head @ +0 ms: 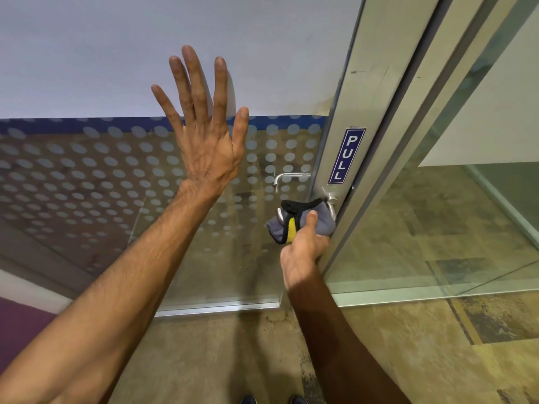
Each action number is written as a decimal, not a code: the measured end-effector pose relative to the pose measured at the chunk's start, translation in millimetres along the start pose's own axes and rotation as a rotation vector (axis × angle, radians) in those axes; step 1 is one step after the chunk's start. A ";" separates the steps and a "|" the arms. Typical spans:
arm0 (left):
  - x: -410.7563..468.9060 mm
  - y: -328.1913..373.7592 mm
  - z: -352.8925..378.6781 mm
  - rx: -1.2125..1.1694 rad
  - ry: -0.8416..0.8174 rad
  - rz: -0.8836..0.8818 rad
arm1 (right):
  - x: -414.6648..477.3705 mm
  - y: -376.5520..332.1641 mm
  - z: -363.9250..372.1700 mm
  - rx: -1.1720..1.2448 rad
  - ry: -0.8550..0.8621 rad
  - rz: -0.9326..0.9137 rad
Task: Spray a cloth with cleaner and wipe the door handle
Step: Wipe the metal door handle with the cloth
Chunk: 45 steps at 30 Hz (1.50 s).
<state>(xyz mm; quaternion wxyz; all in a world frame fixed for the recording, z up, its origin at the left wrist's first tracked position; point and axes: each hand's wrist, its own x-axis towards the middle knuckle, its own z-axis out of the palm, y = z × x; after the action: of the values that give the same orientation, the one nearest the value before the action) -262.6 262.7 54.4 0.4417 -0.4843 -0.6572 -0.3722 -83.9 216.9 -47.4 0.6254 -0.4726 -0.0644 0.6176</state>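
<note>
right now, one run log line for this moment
step: wiping | right hand: cloth on door handle | left hand: flat on glass door

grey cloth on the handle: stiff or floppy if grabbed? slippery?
Likely floppy: the cloth bunches and folds around the door handle under the right hand. Probably light, since thumb and fingers hold it. It looks like soft fabric, so probably not slippery.

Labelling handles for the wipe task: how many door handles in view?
2. One lever handle on the near side of the door frame, wrapped by the cloth in the right hand. A second handle shows through the glass behind it.
</note>
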 end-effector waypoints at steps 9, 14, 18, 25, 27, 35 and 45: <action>-2.6 -2.7 -7.6 -0.011 -0.051 -0.032 | -8.7 6.1 -18.5 0.211 -0.230 0.273; -2.2 0.6 -4.7 -0.014 -0.027 -0.016 | -7.4 13.6 -21.0 0.206 -0.165 0.329; -0.8 0.6 -4.5 -0.003 -0.021 -0.015 | -16.8 27.3 -5.8 0.117 -0.030 0.251; -1.6 -2.1 -12.9 -0.017 -0.066 0.000 | -44.6 58.5 20.3 0.042 0.023 0.175; -1.5 -3.3 -15.6 -0.011 -0.076 0.009 | -41.2 58.3 23.9 0.042 0.010 0.177; -0.8 0.3 -13.4 -0.012 -0.068 -0.004 | -26.1 49.0 26.6 -0.142 -0.209 0.205; -2.1 -1.3 -17.6 -0.040 -0.085 0.001 | -16.4 22.2 17.9 -0.443 -0.396 0.496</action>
<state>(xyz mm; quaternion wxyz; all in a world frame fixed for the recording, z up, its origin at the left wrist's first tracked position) -259.8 245.6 58.2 0.4036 -0.5089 -0.6675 -0.3641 -115.3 207.8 -44.3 0.3154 -0.4688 -0.1994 0.8006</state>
